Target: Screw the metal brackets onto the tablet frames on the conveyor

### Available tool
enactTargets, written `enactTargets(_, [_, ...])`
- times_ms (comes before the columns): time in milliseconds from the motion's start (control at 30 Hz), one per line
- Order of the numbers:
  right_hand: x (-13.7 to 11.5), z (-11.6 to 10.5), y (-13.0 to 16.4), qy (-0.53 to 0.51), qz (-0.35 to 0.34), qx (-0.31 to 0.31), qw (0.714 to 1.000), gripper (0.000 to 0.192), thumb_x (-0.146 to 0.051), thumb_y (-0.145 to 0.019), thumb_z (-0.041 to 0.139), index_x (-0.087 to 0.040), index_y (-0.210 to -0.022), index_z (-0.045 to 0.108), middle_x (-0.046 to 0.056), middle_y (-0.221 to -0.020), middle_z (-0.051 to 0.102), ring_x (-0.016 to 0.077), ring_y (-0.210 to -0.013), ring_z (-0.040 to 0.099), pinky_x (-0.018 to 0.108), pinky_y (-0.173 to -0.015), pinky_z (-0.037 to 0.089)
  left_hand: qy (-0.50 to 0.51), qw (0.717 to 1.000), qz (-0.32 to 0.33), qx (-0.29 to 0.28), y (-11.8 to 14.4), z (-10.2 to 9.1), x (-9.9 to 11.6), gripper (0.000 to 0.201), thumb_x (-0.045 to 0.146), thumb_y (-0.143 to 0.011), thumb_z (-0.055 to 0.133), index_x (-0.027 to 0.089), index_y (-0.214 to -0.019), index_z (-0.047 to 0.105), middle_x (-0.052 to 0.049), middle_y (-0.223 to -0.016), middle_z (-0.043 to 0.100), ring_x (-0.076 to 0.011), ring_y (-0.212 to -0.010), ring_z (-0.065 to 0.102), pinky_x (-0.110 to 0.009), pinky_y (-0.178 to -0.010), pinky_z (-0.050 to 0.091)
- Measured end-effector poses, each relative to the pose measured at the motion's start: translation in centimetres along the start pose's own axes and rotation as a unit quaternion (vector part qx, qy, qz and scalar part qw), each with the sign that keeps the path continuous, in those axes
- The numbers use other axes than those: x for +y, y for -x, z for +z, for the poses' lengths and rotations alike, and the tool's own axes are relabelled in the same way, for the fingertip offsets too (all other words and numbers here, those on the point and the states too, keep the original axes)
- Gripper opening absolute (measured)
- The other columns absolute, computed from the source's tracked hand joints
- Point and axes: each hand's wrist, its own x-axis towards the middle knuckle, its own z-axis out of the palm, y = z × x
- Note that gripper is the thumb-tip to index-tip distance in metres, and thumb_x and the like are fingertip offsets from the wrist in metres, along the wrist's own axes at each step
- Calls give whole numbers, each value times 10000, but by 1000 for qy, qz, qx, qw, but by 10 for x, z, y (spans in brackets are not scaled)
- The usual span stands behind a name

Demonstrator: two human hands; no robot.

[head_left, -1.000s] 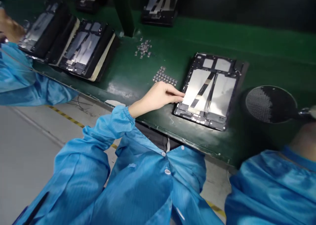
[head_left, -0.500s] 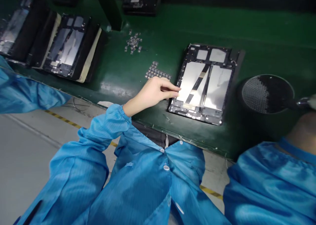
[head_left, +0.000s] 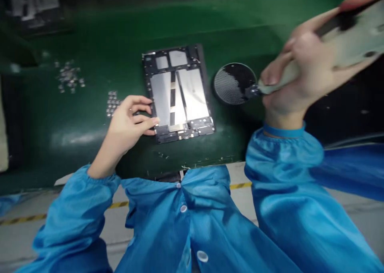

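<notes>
An opened tablet (head_left: pixel 194 93) lies flat on the green bench with its silver battery plates facing up. At its left edge is my left hand (head_left: pixel 127 119), fingers apart, the thumb and fingertips touching the frame. My right hand (head_left: pixel 310 61) is wrapped round a pale electric screwdriver (head_left: pixel 360 33), which slants down to the left. Its metal tip is at the right side of a round, dark screw tray (head_left: pixel 226 85); the left part of that tray has a dense pattern of small holes or screws. Whether a screw sits on the tip I cannot tell.
Left of my left hand lie small parts in rows (head_left: pixel 112 103) and a loose heap of small parts (head_left: pixel 71 78). Another tablet (head_left: pixel 33 5) is at the back left. A dark surface (head_left: pixel 345 109) borders the bench on the right. Another person's blue sleeve (head_left: pixel 354 169) shows at the right.
The view has swung right, so the bench things appear further left. My left hand's pinch has opened at the tablet's edge. My right hand with the screwdriver has come fully into view.
</notes>
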Motion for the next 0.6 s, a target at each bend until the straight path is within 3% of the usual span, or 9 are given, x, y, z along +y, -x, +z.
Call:
enactTargets(100, [18, 0, 2, -19, -82, -23, 996, 573, -594, -943, 891, -223, -1149, 506, -86, -741, 469, -23, -411, 299, 124, -368, 133, 1, 1000, 8, -17, -10, 0, -1, 667, 234, -660, 1059, 216, -1238, 726, -32, -1104, 679, -164, -787, 785, -262, -598, 755])
enactTargets(167, [22, 1, 5, -20, -103, -27, 994, 488, -530, -992, 859, -207, -1170, 539, -79, -759, 466, -49, -420, 284, 87, -382, 156, -7, 999, 16, -26, -13, -1, -2, 639, 238, -690, 1064, 217, -1247, 751, -39, -1126, 684, -162, -802, 793, -256, -621, 762])
enactTargets(333, [20, 3, 10, -31, -110, -31, 993, 407, -444, -1015, 857, -174, -1184, 603, -71, -802, 474, -85, -460, 297, 40, -418, 214, -22, 998, 54, -18, -9, -2, -4, 472, 182, -783, 1039, 212, -1194, 808, -54, -1225, 732, -158, -852, 817, -228, -683, 778])
enactTargets(467, [20, 6, 10, -35, -101, -22, 994, 387, -392, -996, 873, -148, -1139, 610, -39, -897, 524, -80, -481, 343, 71, -379, 196, -8, 997, 70, -28, -7, -2, -4, 530, 29, -733, 1024, 233, -1189, 843, -18, -1189, 747, -146, -799, 819, -215, -677, 780])
enactTargets(600, [18, 8, 12, -27, -96, -23, 995, 372, -404, -1001, 868, -156, -1142, 628, -32, -923, 511, -89, -495, 329, 76, -385, 186, -13, 996, 83, -27, -7, -2, -5, 457, 59, -795, 1011, 245, -1184, 859, -25, -1191, 759, -151, -801, 817, -224, -676, 783])
